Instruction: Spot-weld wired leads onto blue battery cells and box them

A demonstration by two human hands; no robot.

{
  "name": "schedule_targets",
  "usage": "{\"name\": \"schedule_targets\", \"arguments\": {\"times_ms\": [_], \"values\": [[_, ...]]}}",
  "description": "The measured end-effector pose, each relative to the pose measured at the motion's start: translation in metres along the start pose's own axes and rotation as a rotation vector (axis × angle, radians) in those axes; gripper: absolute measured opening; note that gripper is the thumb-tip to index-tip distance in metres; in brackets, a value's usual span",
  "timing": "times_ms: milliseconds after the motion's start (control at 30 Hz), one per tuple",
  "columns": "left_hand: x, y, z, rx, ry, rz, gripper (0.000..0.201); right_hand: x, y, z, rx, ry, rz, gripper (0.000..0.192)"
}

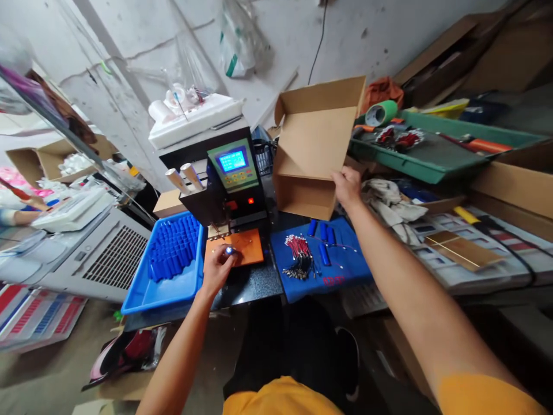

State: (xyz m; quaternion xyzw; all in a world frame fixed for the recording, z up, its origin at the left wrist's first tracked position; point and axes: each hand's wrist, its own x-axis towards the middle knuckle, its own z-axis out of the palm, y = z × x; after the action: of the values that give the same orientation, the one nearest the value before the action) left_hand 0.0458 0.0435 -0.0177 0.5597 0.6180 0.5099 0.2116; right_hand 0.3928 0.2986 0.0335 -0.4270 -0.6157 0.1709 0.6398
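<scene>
My left hand (215, 269) is closed around a blue cylindrical cell (228, 251), its metal end up, over the orange plate (246, 245) in front of a black spot-welding machine (224, 184). My right hand (347, 187) reaches far out and grips the lower right edge of an open cardboard box (311, 144) lying on its side. Between my arms a blue cloth (341, 271) carries a few loose blue cells (323, 233) and a bundle of red wires (299, 256).
A blue tray (142, 297) full of several blue cells sits left of the machine. A green tray (415, 164) with tools and a tape roll (381, 113) stands at the back right. Rags (391, 202) and printed sheets (475, 253) lie to the right. Another person's arm (19, 210) shows at far left.
</scene>
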Motion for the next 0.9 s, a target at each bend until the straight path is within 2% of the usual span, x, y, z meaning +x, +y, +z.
{"name": "schedule_targets", "arguments": {"times_ms": [100, 167, 333, 467, 600, 667, 733, 900], "values": [[-0.007, 0.008, 0.012, 0.048, 0.001, 0.114, 0.026, -0.003, -0.005, -0.003, 0.004, -0.040, 0.014, 0.025], [-0.007, 0.018, 0.027, 0.022, -0.038, 0.141, 0.027, -0.004, -0.009, -0.005, 0.010, -0.062, 0.027, 0.027], [0.013, 0.057, 0.088, -0.151, -0.152, 0.114, 0.032, -0.005, -0.015, -0.009, 0.030, -0.080, 0.058, 0.033], [0.037, 0.083, 0.145, -0.312, -0.138, -0.005, 0.029, -0.007, -0.018, -0.010, 0.060, -0.093, 0.063, 0.028], [0.061, 0.090, 0.198, -0.544, -0.099, -0.280, 0.027, -0.011, -0.017, -0.011, 0.052, -0.099, 0.062, 0.022], [0.070, 0.091, 0.221, -0.497, -0.119, -0.363, 0.029, -0.012, -0.016, -0.012, 0.052, -0.112, 0.049, 0.022], [0.080, 0.091, 0.240, -0.346, -0.155, -0.395, 0.030, -0.013, -0.016, -0.012, 0.060, -0.118, 0.041, 0.024], [0.102, 0.090, 0.272, -0.091, -0.133, -0.433, 0.023, -0.016, -0.015, -0.012, 0.073, -0.109, 0.023, 0.028]]}}
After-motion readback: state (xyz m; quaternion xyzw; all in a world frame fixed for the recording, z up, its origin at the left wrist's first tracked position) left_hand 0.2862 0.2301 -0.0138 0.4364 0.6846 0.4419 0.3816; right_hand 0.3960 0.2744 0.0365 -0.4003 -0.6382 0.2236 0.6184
